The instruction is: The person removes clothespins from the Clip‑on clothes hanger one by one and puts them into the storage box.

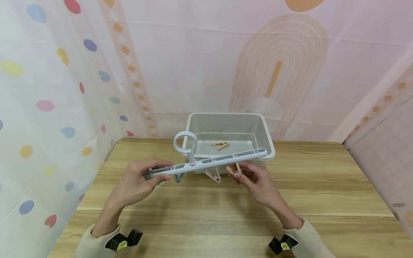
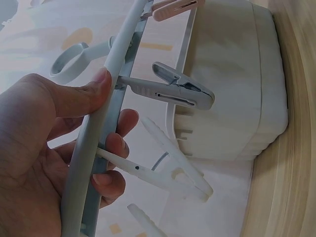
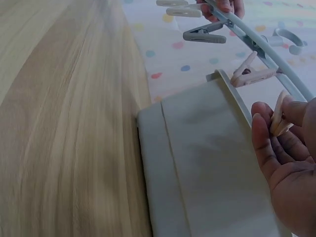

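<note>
A pale blue bar with a ring hook [image 1: 213, 162] is held up at a tilt, its right end higher. My left hand [image 1: 137, 184] grips its left end, thumb in front and fingers behind. Under the bar hang a grey clip [image 2: 173, 94], white clips [image 2: 158, 180] and a pink clip [image 3: 254, 75]. My right hand [image 1: 258, 182] pinches a tan clip [image 1: 234, 170] between thumb and fingers, just below the bar's right part. In the right wrist view this tan clip [image 3: 279, 116] is close to the bar; whether they touch I cannot tell.
Behind the bar a grey plastic bin [image 1: 271, 145] stands on the wooden table [image 1: 322, 186], against a patterned cloth [image 1: 193, 71]. Inside the bin lie tan clips [image 1: 222, 145]. Black devices are strapped at both sleeves.
</note>
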Available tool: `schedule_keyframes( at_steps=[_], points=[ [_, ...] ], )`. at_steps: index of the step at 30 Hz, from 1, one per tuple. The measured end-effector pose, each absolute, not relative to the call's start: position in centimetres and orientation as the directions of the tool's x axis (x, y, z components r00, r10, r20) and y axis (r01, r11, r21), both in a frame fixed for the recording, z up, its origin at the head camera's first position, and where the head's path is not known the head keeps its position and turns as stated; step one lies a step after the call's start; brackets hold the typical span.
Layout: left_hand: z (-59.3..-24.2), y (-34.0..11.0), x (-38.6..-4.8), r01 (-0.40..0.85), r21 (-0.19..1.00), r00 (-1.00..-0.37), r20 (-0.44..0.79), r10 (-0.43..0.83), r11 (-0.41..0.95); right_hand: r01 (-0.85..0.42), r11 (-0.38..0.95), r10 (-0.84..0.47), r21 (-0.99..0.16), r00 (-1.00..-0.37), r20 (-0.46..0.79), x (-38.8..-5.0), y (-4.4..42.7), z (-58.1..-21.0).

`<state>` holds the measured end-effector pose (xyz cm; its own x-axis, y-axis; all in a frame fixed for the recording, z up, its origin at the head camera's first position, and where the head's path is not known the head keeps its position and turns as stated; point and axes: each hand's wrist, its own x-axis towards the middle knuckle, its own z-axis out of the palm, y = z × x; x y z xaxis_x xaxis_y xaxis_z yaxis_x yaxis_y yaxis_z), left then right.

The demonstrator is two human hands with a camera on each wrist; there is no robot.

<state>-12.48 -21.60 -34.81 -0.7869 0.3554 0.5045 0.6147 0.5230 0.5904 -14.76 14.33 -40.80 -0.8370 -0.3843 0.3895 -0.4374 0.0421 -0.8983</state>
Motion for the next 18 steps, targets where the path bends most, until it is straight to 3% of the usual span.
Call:
schedule_keyframes(
  at_steps=[18],
  points=[
    [-34.8,-21.5,-12.5,0.616,0.596,-0.786,0.504,0.358,0.514,-0.523,0.308,-0.335,-0.795,-0.842,0.424,-15.0,16.8,-39.6]
  ],
)
